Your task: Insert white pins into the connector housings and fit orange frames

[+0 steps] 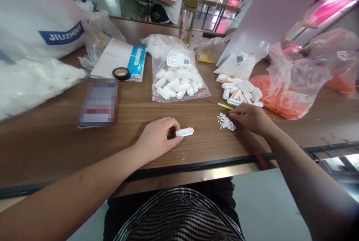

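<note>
My left hand [159, 136] is closed, with thumb and fingers gripping one end of a small white plastic connector block [185, 132] with a row of openings. It holds the block low over the wooden table, left of a loose pile of tiny white plastic pieces [226, 121]. At the pile's right edge is my right hand [248, 119], fingertips drawn together in a pinch. What those fingers hold, if anything, is hidden. A thin tool with a bright green handle [225, 106] lies just behind the pile, its handle end meeting the right fingers.
Behind the right hand are heaped white blocks, some with orange strips [238, 90], and a bag of orange parts [283, 95]. A clear bag of white blocks [179, 80] lies centrally. Leftward are a phone [98, 102], black tape roll [121, 73] and notebook [112, 59]. A bottle [188, 20] stands behind.
</note>
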`<action>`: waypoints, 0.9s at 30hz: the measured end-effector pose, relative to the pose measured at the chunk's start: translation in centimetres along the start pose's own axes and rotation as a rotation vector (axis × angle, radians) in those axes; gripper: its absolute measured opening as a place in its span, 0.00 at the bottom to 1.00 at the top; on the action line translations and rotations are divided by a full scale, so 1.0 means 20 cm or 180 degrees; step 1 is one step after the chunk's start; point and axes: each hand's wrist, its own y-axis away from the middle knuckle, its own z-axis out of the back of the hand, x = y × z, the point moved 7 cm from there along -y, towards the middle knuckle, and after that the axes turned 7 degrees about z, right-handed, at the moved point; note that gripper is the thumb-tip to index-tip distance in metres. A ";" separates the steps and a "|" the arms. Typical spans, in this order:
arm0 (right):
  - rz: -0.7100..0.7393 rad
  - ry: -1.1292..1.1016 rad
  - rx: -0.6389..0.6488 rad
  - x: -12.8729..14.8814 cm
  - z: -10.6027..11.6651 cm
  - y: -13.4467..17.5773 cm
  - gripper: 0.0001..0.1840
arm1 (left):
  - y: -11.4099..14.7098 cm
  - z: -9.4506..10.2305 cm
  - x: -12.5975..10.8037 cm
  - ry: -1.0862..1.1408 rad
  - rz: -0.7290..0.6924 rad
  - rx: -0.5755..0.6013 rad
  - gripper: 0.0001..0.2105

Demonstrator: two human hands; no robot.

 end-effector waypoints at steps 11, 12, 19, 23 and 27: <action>0.0796 -0.0795 -0.0067 0.59 -0.03 -0.02 0.08 | 0.00 -0.01 0.02 0.0012 0.0040 -0.0031 0.04; 0.0947 -0.0928 0.0018 0.67 -0.06 -0.01 0.08 | 0.00 -0.01 0.02 0.0011 0.0034 -0.0030 0.04; 0.1367 -0.0614 0.0128 0.87 -0.17 0.01 0.07 | 0.00 0.00 0.01 0.0071 -0.0004 -0.0070 0.04; 0.1436 -0.0355 0.0070 0.89 -0.17 0.01 0.09 | 0.00 0.00 0.01 0.0078 -0.0008 -0.0068 0.04; 0.1568 0.0060 -0.0081 0.92 -0.18 0.02 0.10 | 0.01 -0.01 0.01 0.0086 -0.0005 -0.0057 0.04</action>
